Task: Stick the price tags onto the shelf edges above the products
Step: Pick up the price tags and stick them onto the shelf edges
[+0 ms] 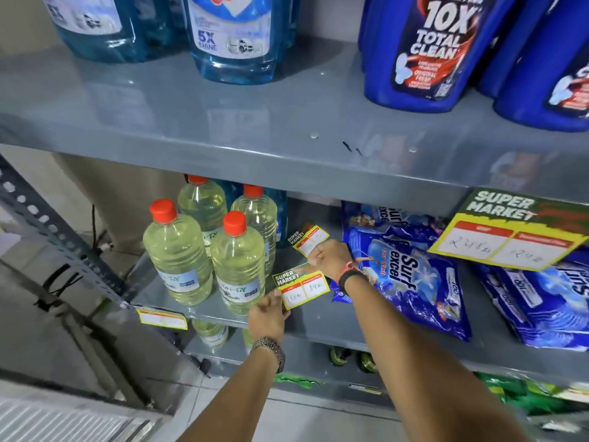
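Note:
My left hand [267, 317] pinches the lower left corner of a yellow and green price tag [301, 287] over the middle shelf [318, 320]. My right hand [328, 255] is closed on a second price tag [309, 239], held a little higher and further back. A larger price tag [506, 232] is stuck on the front edge of the upper shelf [318, 183], above the blue detergent bags [411, 275]. Another small tag [162, 319] sits on the middle shelf's edge at the left corner.
Several clear bottles with red caps [178, 253] stand on the middle shelf, left of my hands. Blue cleaner bottles [232, 36] and dark blue detergent bottles [424, 49] stand on the upper shelf. A perforated metal upright [47, 224] runs along the left side. Green packets [522, 397] lie on the lowest shelf.

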{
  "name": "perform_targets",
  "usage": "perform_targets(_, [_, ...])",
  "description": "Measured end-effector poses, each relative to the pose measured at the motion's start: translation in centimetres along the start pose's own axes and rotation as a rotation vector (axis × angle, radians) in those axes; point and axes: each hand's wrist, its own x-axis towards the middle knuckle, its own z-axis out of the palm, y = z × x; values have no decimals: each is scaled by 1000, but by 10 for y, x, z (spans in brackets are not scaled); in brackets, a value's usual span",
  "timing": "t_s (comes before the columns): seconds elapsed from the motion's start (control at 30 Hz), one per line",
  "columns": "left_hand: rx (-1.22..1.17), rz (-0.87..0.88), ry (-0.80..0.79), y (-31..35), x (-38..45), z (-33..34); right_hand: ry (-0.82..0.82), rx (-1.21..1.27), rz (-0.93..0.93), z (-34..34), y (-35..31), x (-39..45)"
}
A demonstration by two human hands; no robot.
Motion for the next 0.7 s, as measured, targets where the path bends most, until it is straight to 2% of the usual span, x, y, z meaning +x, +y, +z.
perform_targets(0.13, [46,138,-89,16,-18,-7,143,117,-118,-27,-3,-37])
perform_targets(0.3, [78,432,-245,51,-51,-12,309,316,-141,-54,-3,-91])
perform_targets(0.5, [154,543,-443,96,-78,-6,406,360,-195,-86,-16,-136])
perform_targets(0.7, [190,537,-550,118,-88,-5,437,404,-172,-103,-23,-162])
